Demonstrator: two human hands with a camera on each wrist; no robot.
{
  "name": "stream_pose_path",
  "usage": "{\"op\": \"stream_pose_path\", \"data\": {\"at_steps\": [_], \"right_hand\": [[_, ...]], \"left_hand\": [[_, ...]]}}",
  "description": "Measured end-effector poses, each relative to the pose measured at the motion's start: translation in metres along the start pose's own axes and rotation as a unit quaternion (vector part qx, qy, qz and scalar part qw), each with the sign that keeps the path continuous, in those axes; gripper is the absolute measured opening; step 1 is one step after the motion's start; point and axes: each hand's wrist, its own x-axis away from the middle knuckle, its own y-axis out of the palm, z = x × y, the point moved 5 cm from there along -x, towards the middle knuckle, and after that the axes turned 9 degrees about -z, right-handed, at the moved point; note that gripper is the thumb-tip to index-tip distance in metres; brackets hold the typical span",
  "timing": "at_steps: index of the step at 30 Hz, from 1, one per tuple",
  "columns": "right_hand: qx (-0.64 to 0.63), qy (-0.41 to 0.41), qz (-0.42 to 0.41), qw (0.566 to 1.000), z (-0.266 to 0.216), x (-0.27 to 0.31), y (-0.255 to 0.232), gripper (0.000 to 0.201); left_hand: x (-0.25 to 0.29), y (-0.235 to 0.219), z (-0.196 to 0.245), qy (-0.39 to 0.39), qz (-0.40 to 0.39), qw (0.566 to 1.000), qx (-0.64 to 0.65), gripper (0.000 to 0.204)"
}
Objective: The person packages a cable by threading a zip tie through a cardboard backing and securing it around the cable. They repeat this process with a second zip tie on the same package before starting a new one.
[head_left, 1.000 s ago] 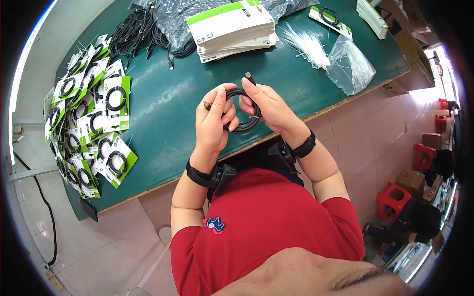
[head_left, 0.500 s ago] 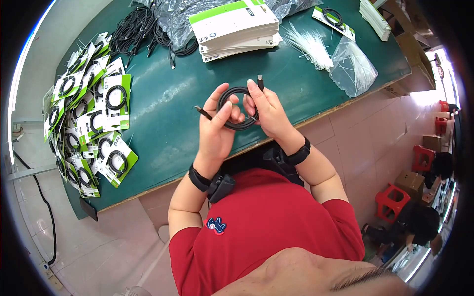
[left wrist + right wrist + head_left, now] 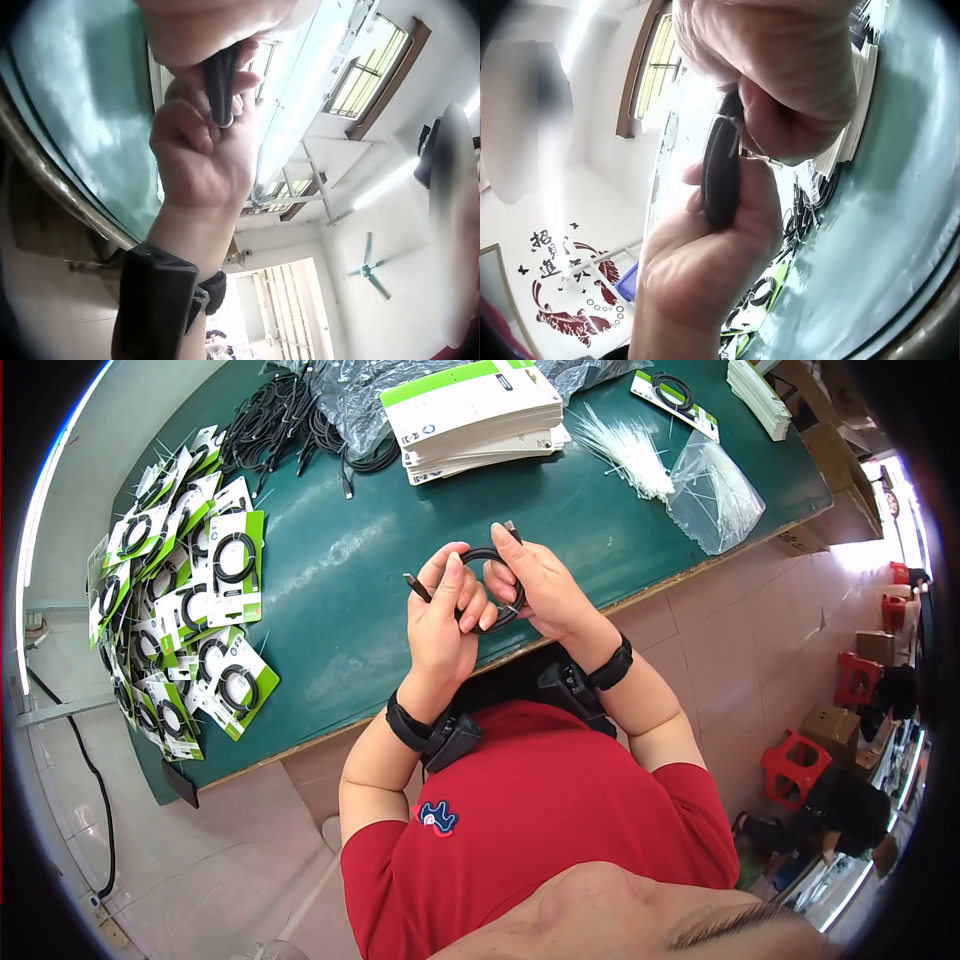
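Both hands hold a coiled black cable (image 3: 486,553) over the near part of the table. On its left side, my left hand (image 3: 438,630) grips the coil between thumb and curled fingers. The right hand (image 3: 550,588) pinches the opposite side, thumb on top. One plug (image 3: 415,586) sticks out beyond the left hand, and another plug (image 3: 512,530) shows past the right thumb. A thin white tie (image 3: 727,122) circles the coil in the right wrist view. In the left wrist view the coil (image 3: 218,90) appears edge-on, partly hidden by fingers.
Carded cables (image 3: 235,565) are heaped at left. Behind them lie loose black cables (image 3: 265,425). A stack of cards (image 3: 475,420) stands at the back, with white ties (image 3: 630,455), a clear bag (image 3: 715,495) and one carded cable (image 3: 675,400) to its right.
The coil rose and turned flatter toward the head camera half a second ago, then tilted back and dropped slightly. Both hands kept hold of it; the right plug now leans lower.
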Motion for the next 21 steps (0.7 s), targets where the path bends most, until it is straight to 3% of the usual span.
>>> {"op": "stream_pose_path", "data": {"at_steps": [12,21], "right_hand": [[-0.037,0.054,-0.047,0.997,0.011,0.002,-0.002,0.057],[-0.064,0.057,-0.039,0.996,0.017,0.001,-0.002,0.056]], "left_hand": [[0.002,-0.002,-0.003,-0.012,-0.047,0.999,-0.014,0.023],[-0.001,-0.003,0.001,-0.049,0.005,0.999,0.017,0.027]]}}
